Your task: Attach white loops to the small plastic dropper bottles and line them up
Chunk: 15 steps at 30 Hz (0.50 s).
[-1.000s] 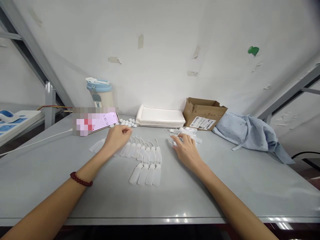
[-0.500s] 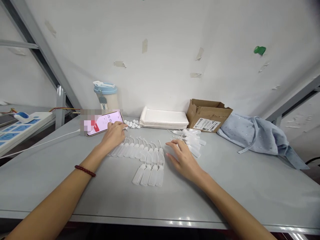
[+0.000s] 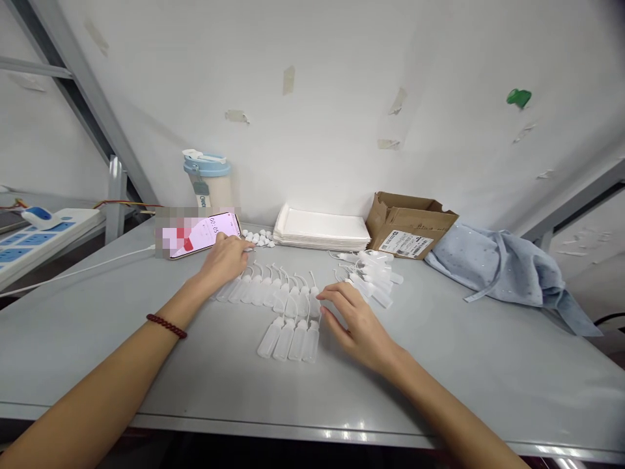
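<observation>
My left hand is bent over the table beside the phone, its curled fingertips at the edge of a heap of small white caps. Its fingers look drawn together; whatever they hold is too small or hidden to make out. My right hand has thumb and fingers apart, tips right beside the end bottle of the back row; contact is unclear. That row of translucent squeeze bottles with thin curved strings lies flat. Several more bottles lie in a shorter row in front.
A loose pile of similar bottles lies right of the rows. Behind stand a stack of white sheets, an open cardboard box and a blue-lidded cup. Blue cloth is at right, a power strip at left.
My right hand has moved left, up to the end bottle of the back row. My left fingertips have shifted slightly right at the caps. The camera view has tilted a little.
</observation>
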### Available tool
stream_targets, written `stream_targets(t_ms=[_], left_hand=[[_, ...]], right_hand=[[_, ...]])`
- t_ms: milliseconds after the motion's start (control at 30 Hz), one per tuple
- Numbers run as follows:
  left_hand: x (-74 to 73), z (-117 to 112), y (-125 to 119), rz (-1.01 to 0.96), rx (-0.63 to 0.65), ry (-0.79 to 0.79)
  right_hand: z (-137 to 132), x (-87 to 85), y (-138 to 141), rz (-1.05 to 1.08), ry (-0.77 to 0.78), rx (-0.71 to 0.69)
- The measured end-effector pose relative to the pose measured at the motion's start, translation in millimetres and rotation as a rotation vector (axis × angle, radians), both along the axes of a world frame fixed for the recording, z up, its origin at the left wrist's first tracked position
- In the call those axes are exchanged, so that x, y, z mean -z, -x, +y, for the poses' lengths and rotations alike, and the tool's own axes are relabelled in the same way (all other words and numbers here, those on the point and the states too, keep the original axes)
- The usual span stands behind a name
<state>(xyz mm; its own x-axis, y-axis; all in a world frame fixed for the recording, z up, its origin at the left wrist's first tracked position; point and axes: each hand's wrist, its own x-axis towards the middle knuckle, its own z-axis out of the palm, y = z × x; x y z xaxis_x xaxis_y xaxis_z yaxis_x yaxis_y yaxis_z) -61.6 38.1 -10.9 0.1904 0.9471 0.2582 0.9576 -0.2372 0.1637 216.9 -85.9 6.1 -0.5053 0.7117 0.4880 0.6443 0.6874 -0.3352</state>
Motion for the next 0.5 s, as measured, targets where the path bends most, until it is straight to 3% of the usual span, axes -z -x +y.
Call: stream_targets(t_ms=[500], left_hand=[[-3.0, 0.1, 0.7, 0.063, -0.037, 0.030]], right_hand=[[-6.5, -6.7, 1.8, -0.076, 0.119, -0.068]])
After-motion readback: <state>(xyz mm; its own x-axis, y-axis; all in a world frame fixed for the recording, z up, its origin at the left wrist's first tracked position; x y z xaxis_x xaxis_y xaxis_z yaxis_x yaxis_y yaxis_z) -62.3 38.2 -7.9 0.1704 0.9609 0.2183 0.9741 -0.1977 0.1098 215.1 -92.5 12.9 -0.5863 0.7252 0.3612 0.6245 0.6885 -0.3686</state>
